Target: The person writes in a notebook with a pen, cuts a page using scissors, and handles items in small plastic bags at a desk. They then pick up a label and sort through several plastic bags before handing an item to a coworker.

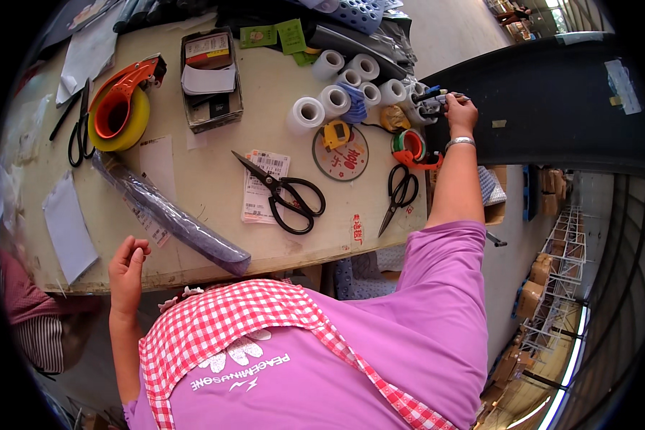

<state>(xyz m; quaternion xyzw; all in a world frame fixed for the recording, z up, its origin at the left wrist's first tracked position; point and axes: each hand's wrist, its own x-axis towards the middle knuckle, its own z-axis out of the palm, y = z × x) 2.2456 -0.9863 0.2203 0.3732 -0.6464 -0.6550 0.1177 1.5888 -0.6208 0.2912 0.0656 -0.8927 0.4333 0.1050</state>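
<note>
We note the pens [431, 101] bunched right at the fingertips of the right hand [462, 115], by the table's right edge, beyond the white rolls. Fingers there bent and drawn narrow; whether they grip a pen or only touch the bunch, we cannot tell. Left hand [128, 270] loosely curled, small gap at thumb and forefinger, nothing seen in it; it hangs by the near table edge, left of a plastic-wrapped roll [175, 215]. Around the pens, white rolls [298, 119] crowd the left side; an orange tape dispenser [411, 152] sits on the near side, beside the right forearm. Farther out we log a yellow tape measure [334, 135] on a round mat [345, 166], small scissors [392, 208], and larger black scissors [273, 185] partly over paper labels [254, 202].
</note>
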